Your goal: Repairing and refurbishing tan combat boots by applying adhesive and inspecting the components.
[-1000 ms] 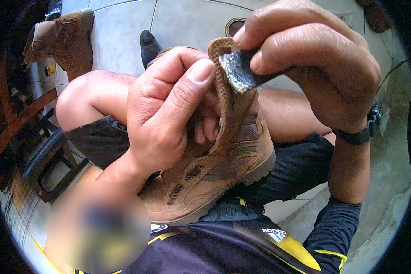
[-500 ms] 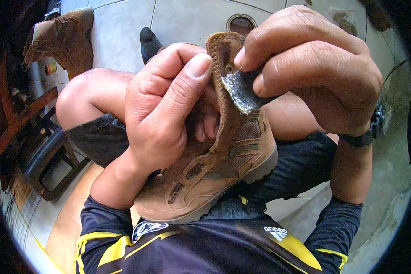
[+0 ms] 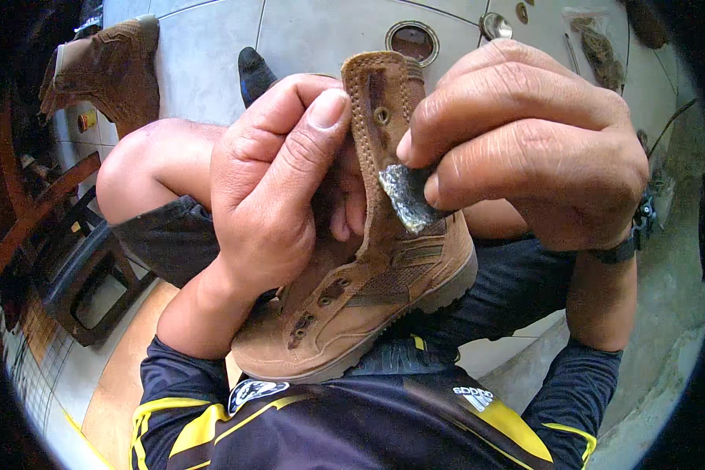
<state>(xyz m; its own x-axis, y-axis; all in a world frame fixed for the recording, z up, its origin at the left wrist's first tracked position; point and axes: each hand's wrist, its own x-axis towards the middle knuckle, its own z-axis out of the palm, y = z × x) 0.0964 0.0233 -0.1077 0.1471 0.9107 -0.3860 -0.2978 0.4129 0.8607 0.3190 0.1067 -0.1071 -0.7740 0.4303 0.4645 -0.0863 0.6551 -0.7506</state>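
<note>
A brown lace-up boot [image 3: 345, 329] lies across my lap, its toe to the lower left and its shaft standing up. My left hand [image 3: 270, 180] is closed on the near-left edge of the shaft, thumb and forefinger pinching its stitched border; some fingers sit behind it. Between the thumb and fingers of my right hand [image 3: 536, 149] is a flat dark strip [image 3: 409, 200] with a glossy, pale, sticky-looking coating on its edge. That edge meets the shaft's side, just below a metal eyelet [image 3: 381, 116]. I cannot tell what the strip is made of.
Another brown boot [image 3: 125, 66] stands at the upper left. On the tiled floor beyond are an open round tin [image 3: 412, 42], a round metal lid [image 3: 496, 27] and a clear bag [image 3: 595, 51] with brown contents. A dark plastic stool [image 3: 94, 290] is at the left.
My right hand has come down along the shaft with the dark strip, uncovering the eyelet and the lid behind. The upper shaft has shifted slightly left with my left hand.
</note>
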